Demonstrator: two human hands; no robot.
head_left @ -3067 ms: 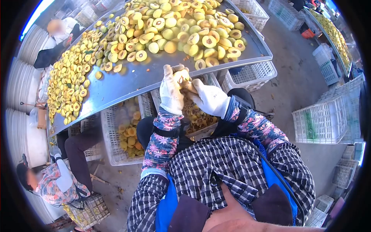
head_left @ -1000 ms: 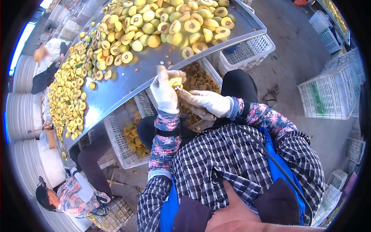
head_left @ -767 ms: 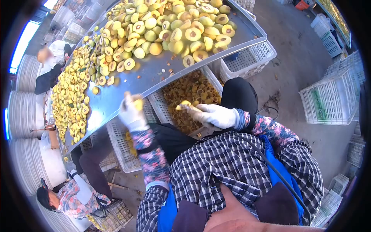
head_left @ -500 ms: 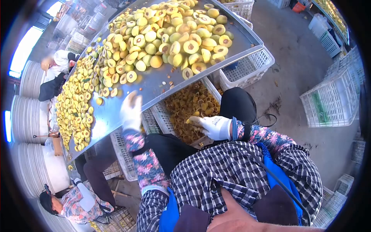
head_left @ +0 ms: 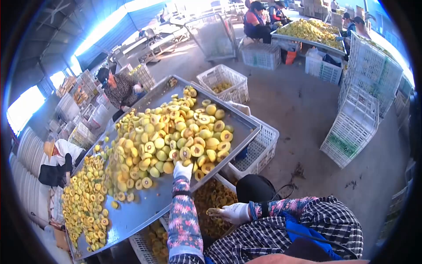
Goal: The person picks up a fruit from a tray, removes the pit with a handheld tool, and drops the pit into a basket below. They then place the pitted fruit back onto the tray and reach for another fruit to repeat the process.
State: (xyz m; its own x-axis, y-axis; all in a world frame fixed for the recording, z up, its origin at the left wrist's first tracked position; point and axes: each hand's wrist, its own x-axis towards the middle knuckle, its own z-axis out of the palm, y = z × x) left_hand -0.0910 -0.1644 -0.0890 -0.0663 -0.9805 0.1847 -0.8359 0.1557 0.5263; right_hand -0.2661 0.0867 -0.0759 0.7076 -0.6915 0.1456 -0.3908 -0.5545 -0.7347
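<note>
Halved yellow-green peaches (head_left: 151, 147), many with brown centres, lie heaped on a metal table (head_left: 132, 215). My left hand (head_left: 182, 170), in a white glove, reaches to the near edge of the heap, its fingers closed around a peach half (head_left: 187, 163). Low over a crate of browned fruit pieces (head_left: 212, 200), my right hand (head_left: 236, 213) is gloved too, with thumb and fingers pinched together. Something small and brownish shows at its stained fingertips; I cannot tell what it is.
A white plastic crate (head_left: 259, 147) stands against the table's right side, and another crate (head_left: 224, 83) holds some fruit behind it. Stacked crates (head_left: 351, 127) rise at the right. Co-workers sit across the table, one in a patterned top (head_left: 121, 91); others work at a far table (head_left: 310, 33).
My left hand has moved forward and right, from over the table's near edge to the heap. My right hand stays over the crate. The view has tilted up, showing more of the room.
</note>
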